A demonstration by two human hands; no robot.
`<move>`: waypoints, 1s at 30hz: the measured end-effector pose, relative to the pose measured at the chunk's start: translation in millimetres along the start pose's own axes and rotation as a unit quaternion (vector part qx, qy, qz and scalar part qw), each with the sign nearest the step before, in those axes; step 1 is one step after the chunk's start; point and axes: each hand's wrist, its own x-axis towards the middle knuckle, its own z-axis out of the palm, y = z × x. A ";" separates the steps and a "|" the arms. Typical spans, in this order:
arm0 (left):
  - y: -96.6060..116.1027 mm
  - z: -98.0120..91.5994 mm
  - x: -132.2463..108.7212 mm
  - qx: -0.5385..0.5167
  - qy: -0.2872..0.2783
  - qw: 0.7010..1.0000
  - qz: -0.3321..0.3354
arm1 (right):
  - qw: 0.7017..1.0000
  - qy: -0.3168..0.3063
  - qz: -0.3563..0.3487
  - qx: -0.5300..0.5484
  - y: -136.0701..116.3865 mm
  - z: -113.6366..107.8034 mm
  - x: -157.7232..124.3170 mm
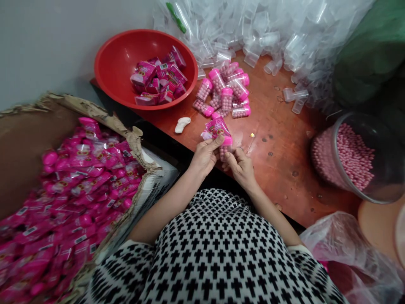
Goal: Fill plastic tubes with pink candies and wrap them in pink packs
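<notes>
The left hand (205,157) and right hand (242,168) are close together at the centre of the frame, above the near edge of a worn wooden table (284,156). Both are closed on a clear plastic tube (225,153) with a pink cap, filled with pink beads. A pink foil packet (217,127) lies against the tube's upper side beneath the left thumb (217,141), while the right fingers (232,157) pinch the tube lower down. The tube looks light, stiff and smooth, so it may slip, and its body offers the surest hold. The packet looks thin, soft and easily creased.

Just beyond the hands, filled tubes (221,95) lie in a loose cluster, close enough to be knocked. A red plastic bowl (109,69) holding pink packets (158,80) sits at upper left, and a heap of empty clear tubes (259,33) rises at upper right. A large jar of pink beads (351,156) lies tilted at right, and a cardboard box (25,143) of pink packaged tubes (79,190) fills the lower left.
</notes>
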 end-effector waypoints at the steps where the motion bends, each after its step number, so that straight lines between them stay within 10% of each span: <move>1: 1.2 -0.7 0.4 0.009 -0.009 1.000 -0.001 | 1.000 -0.004 0.007 0.017 0.5 0.0 0.7; 7: 9.7 -3.5 0.5 0.085 -0.047 0.995 0.015 | 0.987 -0.050 0.063 0.140 -1.6 1.4 7.5; 20: 8.9 2.7 0.2 0.086 -0.013 0.996 0.037 | 0.999 0.014 -0.024 -0.015 -0.5 1.1 8.2; 26: 16.2 -0.3 -6.2 0.126 -0.119 0.985 -0.021 | 0.976 -0.060 0.085 0.191 -6.2 4.7 12.8; 30: 18.1 -4.7 -4.2 0.095 -0.053 0.994 0.023 | 0.967 -0.035 0.083 0.238 -8.1 6.7 12.0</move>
